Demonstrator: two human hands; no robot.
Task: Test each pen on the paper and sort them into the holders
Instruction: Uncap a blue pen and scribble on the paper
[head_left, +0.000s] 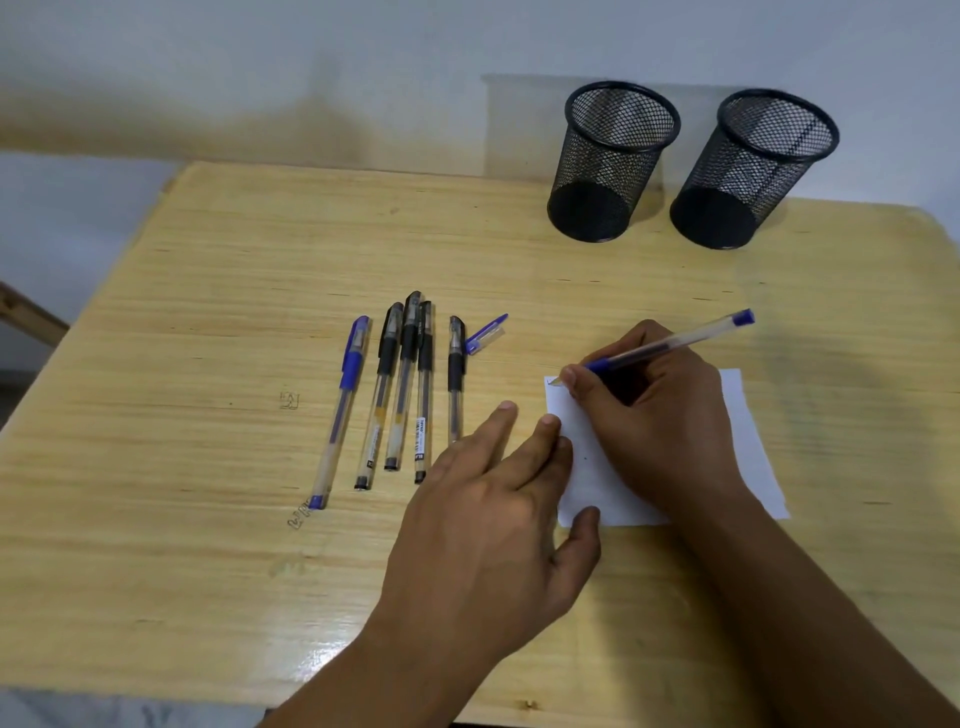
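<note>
Fingers (571, 375) of right hand (660, 415) curled round uncapped blue pen (670, 340), tip touching far left corner of paper (748, 441). Left hand (488, 525) flat, straight fingers pressing paper's left edge. Loose blue cap (485, 335) just beyond. Five capped pens (400, 389) lie side by side mid-surface, left of paper. Two black mesh holders (691, 166) upright near far right edge of surface (182, 312).
</note>
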